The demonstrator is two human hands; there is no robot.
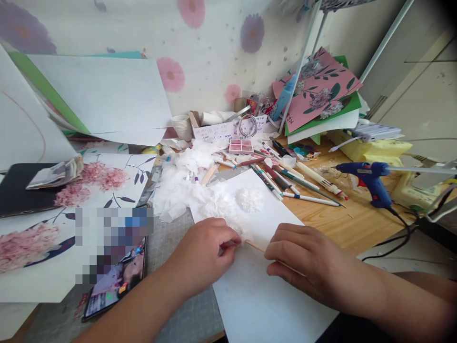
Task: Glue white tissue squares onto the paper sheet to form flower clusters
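My left hand [205,252] is closed in a pinch over the white sheet [271,295], at the lower edge of some white fluffy clusters. Whatever lies between its thumb and finger is too small to make out. A thin wooden stick [254,246] is gripped in my right hand [303,259], its tip pointing left and close to my left fingertips. Two ruffled white clusters [250,198] lie on the sheet just beyond my hands. More loose white tissue pieces [174,186] are heaped at the back left of the sheet.
Pens and pencils [282,178] are strewn behind the sheet. A blue glue gun [371,178] with its cord sits at the right. On the left are a phone [121,281], pink flower artwork [103,176] and a dark tablet [24,190]. Paper cups [181,126] stand at the back.
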